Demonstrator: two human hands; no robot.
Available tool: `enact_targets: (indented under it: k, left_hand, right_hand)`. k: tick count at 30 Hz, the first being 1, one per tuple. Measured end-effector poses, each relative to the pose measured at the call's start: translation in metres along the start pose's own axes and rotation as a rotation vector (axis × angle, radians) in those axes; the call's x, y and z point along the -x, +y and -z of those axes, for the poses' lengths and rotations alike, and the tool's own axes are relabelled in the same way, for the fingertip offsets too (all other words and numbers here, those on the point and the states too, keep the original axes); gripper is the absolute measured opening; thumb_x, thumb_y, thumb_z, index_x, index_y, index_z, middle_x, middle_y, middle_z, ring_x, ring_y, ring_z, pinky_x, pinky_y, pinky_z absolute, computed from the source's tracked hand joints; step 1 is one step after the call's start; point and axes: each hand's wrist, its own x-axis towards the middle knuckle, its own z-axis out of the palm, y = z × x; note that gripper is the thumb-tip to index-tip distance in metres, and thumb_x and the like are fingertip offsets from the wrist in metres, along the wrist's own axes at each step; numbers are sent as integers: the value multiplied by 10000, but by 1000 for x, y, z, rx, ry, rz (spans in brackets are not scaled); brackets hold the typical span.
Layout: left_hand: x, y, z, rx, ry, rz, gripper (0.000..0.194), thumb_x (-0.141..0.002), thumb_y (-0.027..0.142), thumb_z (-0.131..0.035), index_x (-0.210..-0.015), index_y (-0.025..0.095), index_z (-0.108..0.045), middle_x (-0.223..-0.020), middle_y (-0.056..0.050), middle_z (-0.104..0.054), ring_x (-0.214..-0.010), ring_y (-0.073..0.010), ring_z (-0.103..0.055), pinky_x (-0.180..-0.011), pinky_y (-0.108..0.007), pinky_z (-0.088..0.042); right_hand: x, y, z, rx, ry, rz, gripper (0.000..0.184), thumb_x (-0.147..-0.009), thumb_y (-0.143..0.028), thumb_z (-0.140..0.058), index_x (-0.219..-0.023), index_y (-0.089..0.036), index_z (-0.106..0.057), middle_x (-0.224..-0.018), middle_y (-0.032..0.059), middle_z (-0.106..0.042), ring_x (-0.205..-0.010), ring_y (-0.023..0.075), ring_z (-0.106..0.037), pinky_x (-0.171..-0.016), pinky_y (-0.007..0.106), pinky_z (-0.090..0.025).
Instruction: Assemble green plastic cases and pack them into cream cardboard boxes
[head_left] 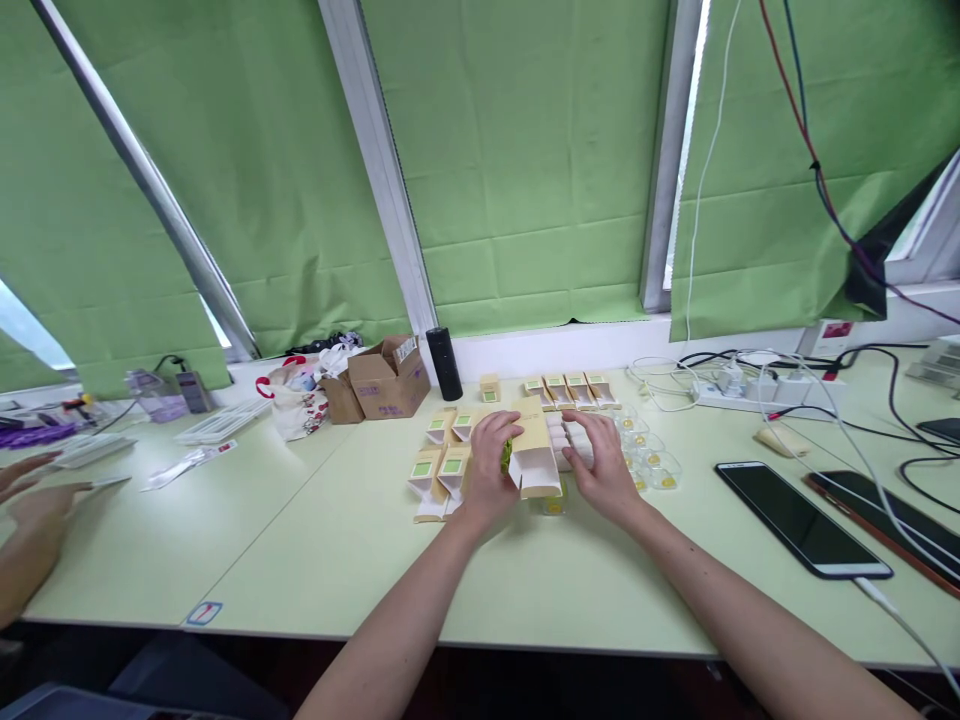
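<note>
Along the near edge of the surface [330, 590], a small sticker [204, 613] sits to my left. To my right lie a white-edged phone [802, 520], a white cable plugged into its near end, and a dark phone [892, 515] beside it. Far to my left, another person's hands [34, 500] reach over the surface.

In front of me, my left grip [487, 468] is clamped on a cream box [533, 430], tilted so its open white end faces me. My right grip [606, 462] is just right of that box, thumb and fingers parted at some white pieces [558, 436]; I cannot tell whether it has closed on one. A clear cup with yellow inside [553, 503] shows just below the box, and more clear cups [649, 455] cluster right of my right grip.

Left of my left grip stand open boxes with green labels [439, 465]. Farther off are a row of similar boxes [568, 390], a single small box [490, 388], a power strip [780, 392], a black cylinder [444, 365] and a brown carton [390, 382]. Green blinds [525, 170] hang behind everything.
</note>
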Motion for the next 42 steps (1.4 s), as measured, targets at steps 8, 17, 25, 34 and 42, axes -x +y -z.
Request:
enact_targets:
  k: [8, 17, 25, 34, 42]
  left_hand:
    - [6, 3, -4, 213, 68, 70, 554, -911, 547, -757, -1340, 281, -529, -1541, -178, -525, -1472, -365, -510, -1186, -587, -446]
    - [3, 7, -1, 219, 45, 158, 484, -908, 428, -766, -1322, 273, -569, -1535, -152, -545, -1463, -353, -527, -1208, -570, -449]
    - [8, 2, -10, 552, 149, 425, 507, -835, 367, -821, -1281, 239, -615, -1344, -124, -702, -1304, -327, -667, -1116, -547, -556]
    - [6, -7, -14, 774, 165, 486, 673, -857, 648, -774, -1320, 207, -561, -1271, -161, -730, -1211, -316, -709, -1057, -460, -563]
    - [5, -2, -13, 893, 206, 612, 667, -925, 590, -752, -1414, 267, -433, -1066, -63, -758, -945, -205, -737, -826, -302, -553]
  right_hand:
    - [2, 4, -1, 34, -20, 24, 373, -986, -247, -563, -1357, -280, -595, -1305, 98, -687, -1247, 342, -561, -1075, 576, -445]
    - [2, 1, 0, 16, -4, 56, 373, -995, -263, -553, -1366, -282, -583, -1321, 109, -671, -1272, 347, -562, -1084, 580, -458]
    - [2, -4, 2, -1, -8, 78, 385, -1013, -272, -544, -1398, -286, -554, -1365, 119, -631, -1312, 346, -544, -1116, 585, -454]
    - [2, -8, 2, -43, 4, 91, 408, -1018, -252, -526, -1424, -292, -546, -1426, 131, -596, -1376, 344, -532, -1161, 595, -454]
    - [3, -11, 2, -114, -9, 98, 411, -1041, -237, -501, -1445, -304, -539, -1467, 135, -552, -1418, 334, -525, -1167, 601, -484]
